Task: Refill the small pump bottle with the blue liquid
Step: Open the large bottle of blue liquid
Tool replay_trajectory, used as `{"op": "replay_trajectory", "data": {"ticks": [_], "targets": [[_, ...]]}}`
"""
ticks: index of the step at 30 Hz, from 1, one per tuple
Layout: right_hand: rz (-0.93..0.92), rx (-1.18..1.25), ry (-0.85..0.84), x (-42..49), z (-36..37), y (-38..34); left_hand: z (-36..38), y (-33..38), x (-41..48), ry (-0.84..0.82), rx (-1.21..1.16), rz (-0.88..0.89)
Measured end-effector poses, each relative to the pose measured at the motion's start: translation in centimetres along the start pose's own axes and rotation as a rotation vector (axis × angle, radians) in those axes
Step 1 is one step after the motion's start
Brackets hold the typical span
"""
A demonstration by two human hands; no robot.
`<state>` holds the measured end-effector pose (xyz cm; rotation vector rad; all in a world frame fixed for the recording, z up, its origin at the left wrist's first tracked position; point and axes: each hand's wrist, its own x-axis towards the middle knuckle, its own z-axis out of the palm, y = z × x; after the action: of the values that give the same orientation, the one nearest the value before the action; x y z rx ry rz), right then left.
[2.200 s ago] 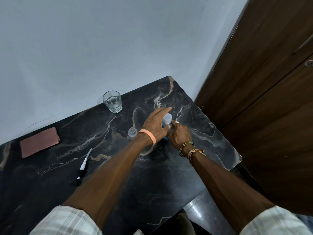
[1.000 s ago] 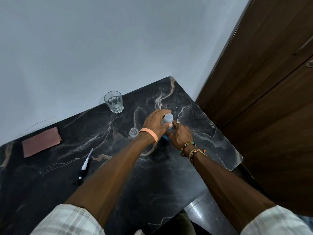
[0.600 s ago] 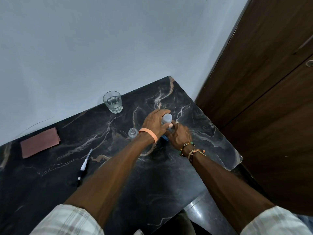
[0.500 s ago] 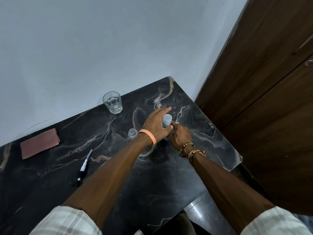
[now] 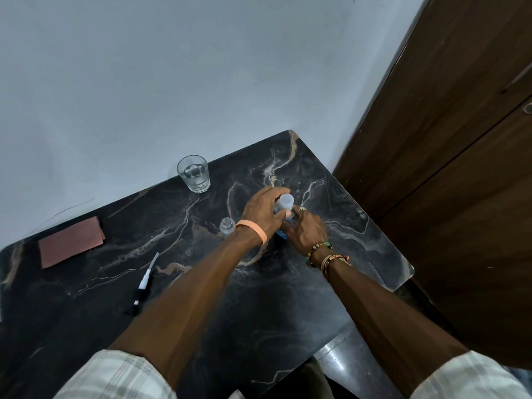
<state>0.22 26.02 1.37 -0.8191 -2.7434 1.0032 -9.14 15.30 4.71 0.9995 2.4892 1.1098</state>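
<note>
A bottle of blue liquid stands on the black marble table (image 5: 288, 298) between my two hands, with only its blue base (image 5: 281, 234) and white cap (image 5: 285, 201) showing. My left hand (image 5: 263, 210) curls its fingers around the white cap from the left. My right hand (image 5: 305, 227) grips the bottle's body from the right. The small clear pump bottle (image 5: 226, 226) stands open-topped just left of my left wrist. Its pump head with a black top and white tube (image 5: 143, 286) lies on the table nearer the front left.
A glass of water (image 5: 194, 174) stands at the table's back edge by the wall. A reddish-brown cloth (image 5: 70, 245) lies at the far left. A brown wooden door (image 5: 460, 168) closes off the right side beyond the table's edge.
My left hand's fingers have opened and closed again around the white cap, shifting their hold on it. The right hand has stayed on the bottle's body.
</note>
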Motion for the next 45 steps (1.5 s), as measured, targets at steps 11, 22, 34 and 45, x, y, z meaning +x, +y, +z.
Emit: {"op": "replay_trajectory", "data": {"ticks": [11, 22, 34, 45], "targets": [[-0.002, 0.023, -0.008, 0.03, 0.05, 0.02, -0.10, 0.11, 0.09, 0.020, -0.015, -0.034], [-0.020, 0.019, 0.001, 0.04, 0.06, 0.13, -0.06, 0.17, 0.12, 0.004, -0.041, -0.054], [-0.019, 0.012, 0.006, 0.19, 0.16, 0.26, -0.13, -0.03, 0.30, -0.033, -0.035, -0.059], [0.009, -0.034, -0.008, 0.31, 0.01, -0.03, -0.68, 0.58, 0.22, 0.007, -0.085, -0.044]]}}
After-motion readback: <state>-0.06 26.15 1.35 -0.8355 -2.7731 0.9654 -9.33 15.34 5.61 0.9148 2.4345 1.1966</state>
